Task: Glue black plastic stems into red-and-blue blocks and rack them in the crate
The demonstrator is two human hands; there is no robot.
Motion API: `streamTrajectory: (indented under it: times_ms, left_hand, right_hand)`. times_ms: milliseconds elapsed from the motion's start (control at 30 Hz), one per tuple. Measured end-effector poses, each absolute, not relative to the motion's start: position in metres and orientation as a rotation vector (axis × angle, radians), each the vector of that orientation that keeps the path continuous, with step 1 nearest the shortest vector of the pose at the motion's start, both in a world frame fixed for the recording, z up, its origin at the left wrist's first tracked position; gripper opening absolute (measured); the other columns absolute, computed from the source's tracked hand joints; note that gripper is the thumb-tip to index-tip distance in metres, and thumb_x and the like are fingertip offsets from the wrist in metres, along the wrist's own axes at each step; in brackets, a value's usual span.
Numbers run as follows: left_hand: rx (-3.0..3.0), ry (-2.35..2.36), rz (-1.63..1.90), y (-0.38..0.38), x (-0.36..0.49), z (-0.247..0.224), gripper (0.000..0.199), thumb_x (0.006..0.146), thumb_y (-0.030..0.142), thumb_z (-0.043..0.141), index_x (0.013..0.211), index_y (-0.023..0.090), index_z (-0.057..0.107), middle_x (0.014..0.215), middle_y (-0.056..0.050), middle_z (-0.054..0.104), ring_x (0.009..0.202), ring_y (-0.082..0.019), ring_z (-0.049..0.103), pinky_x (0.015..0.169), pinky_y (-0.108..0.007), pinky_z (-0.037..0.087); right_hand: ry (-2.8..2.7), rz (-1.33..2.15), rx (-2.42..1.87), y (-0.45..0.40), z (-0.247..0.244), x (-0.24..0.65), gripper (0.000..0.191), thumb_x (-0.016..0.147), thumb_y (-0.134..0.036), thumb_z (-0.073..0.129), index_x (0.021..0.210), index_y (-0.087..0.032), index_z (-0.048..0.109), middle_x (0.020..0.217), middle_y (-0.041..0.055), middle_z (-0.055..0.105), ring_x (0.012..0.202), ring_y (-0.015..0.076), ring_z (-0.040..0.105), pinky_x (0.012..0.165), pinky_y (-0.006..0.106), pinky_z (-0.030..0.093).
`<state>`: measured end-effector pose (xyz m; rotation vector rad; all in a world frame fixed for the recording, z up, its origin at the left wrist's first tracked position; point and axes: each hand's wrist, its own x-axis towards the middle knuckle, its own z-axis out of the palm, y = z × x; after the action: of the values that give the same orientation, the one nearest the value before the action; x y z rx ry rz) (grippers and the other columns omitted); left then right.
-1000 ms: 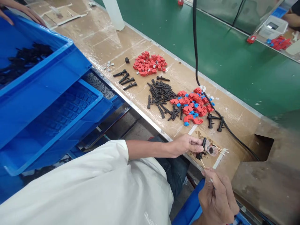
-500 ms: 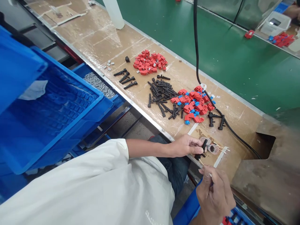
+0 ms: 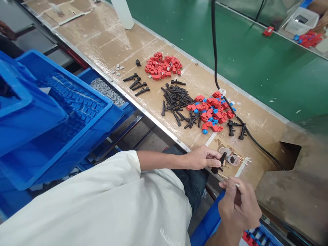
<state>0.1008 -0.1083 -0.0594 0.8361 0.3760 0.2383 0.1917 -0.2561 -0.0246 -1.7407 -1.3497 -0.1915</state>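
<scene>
My left hand (image 3: pixel 202 158) pinches a black plastic part (image 3: pixel 222 158), a short rod with small side pegs, over the table's front edge. Just below and to the right, my right hand (image 3: pixel 241 203) is closed on a thin wooden cotton swab (image 3: pixel 222 175). The swab's far tip points at the lower end of the black part; whether they touch I cannot tell. Beyond my left hand stand a small clear cup with dark contents (image 3: pixel 232 160) and a round clear lid (image 3: pixel 224 151). Several more swabs (image 3: pixel 243 159) lie beside the cup.
On the table are piles of black rods (image 3: pixel 176 97), red pieces (image 3: pixel 163 65) and red-and-blue pieces (image 3: pixel 214 111). A black cable (image 3: pixel 215 51) hangs down across the table. Blue bins (image 3: pixel 84 136) stand at left. Behind runs a green belt (image 3: pixel 179 37) with a red piece (image 3: pixel 268 31).
My right hand has moved slightly right, with the swab lying flatter. My left hand keeps its hold on the black part. The upper blue bin at left has tilted down, and the belt's red piece has shifted left.
</scene>
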Motion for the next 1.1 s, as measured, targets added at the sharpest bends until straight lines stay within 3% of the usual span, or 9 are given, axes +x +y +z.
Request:
streamTrajectory:
  times_ms: [67, 300, 467, 600, 733, 900, 1100]
  left_hand:
    - [0.825, 0.377, 0.233, -0.107, 0.100, -0.059, 0.059, 0.053, 0.062, 0.088, 0.073, 0.011, 0.067, 0.066, 0.002, 0.058, 0.064, -0.009, 0.049, 0.064, -0.023, 0.038]
    - [0.751, 0.413, 0.254, -0.111, 0.098, -0.058, 0.060, 0.053, 0.062, 0.088, 0.075, 0.010, 0.068, 0.067, 0.001, 0.061, 0.063, -0.008, 0.051, 0.064, -0.023, 0.039]
    - [0.685, 0.485, 0.331, -0.101, 0.097, -0.056, 0.057, 0.050, 0.057, 0.091, 0.073, 0.011, 0.067, 0.068, 0.000, 0.064, 0.063, -0.009, 0.057, 0.065, -0.023, 0.044]
    - [0.506, 0.482, 0.228, -0.098, 0.098, -0.064, 0.055, 0.045, 0.048, 0.096, 0.075, 0.011, 0.068, 0.069, 0.000, 0.065, 0.066, -0.010, 0.062, 0.068, -0.023, 0.049]
    - [0.393, 0.477, 0.199, -0.098, 0.096, -0.067, 0.046, 0.052, 0.039, 0.096, 0.076, 0.010, 0.069, 0.071, -0.001, 0.067, 0.068, -0.009, 0.065, 0.068, -0.020, 0.051]
    - [0.253, 0.508, 0.199, -0.095, 0.091, -0.052, 0.025, 0.067, 0.019, 0.088, 0.076, 0.008, 0.068, 0.072, -0.001, 0.068, 0.063, -0.007, 0.066, 0.063, -0.017, 0.054]
    - [0.122, 0.544, 0.195, -0.095, 0.089, -0.028, 0.010, 0.082, 0.003, 0.070, 0.074, 0.008, 0.067, 0.069, -0.001, 0.069, 0.058, -0.007, 0.067, 0.060, -0.014, 0.055]
  right_hand:
    - [-1.237, -0.128, -1.733, -0.256, -0.025, 0.192, 0.019, 0.087, -0.004, 0.062, 0.099, -0.018, 0.067, 0.079, 0.0014, 0.067, 0.058, 0.0127, 0.064, 0.053, 0.024, 0.051]
    - [-1.559, -0.252, -1.662, -0.251, -0.021, 0.177, 0.024, 0.082, 0.005, 0.063, 0.094, -0.016, 0.065, 0.084, 0.0045, 0.071, 0.075, 0.0159, 0.069, 0.068, 0.027, 0.055]
    - [-1.140, -0.242, -1.448, -0.256, -0.011, 0.180, 0.014, 0.083, -0.004, 0.065, 0.085, -0.018, 0.069, 0.071, 0.0002, 0.067, 0.056, 0.0157, 0.063, 0.048, 0.029, 0.049]
    - [-0.929, -0.182, -1.336, -0.257, -0.011, 0.185, 0.010, 0.082, -0.008, 0.068, 0.086, -0.016, 0.073, 0.072, 0.0027, 0.067, 0.056, 0.0148, 0.060, 0.041, 0.026, 0.044]
    - [-0.697, 0.023, -1.335, -0.255, -0.017, 0.194, 0.004, 0.081, -0.017, 0.076, 0.083, -0.015, 0.073, 0.069, 0.0023, 0.064, 0.056, 0.0132, 0.058, 0.038, 0.022, 0.040]
    - [-0.441, 0.106, -1.359, -0.256, -0.019, 0.206, 0.022, 0.071, -0.024, 0.087, 0.073, -0.014, 0.068, 0.066, -0.0006, 0.060, 0.055, 0.0099, 0.057, 0.038, 0.018, 0.039]
    - [-0.429, 0.105, -1.392, -0.252, -0.015, 0.200, 0.026, 0.073, -0.030, 0.087, 0.073, -0.013, 0.066, 0.065, 0.0001, 0.060, 0.052, 0.0097, 0.055, 0.034, 0.018, 0.036]
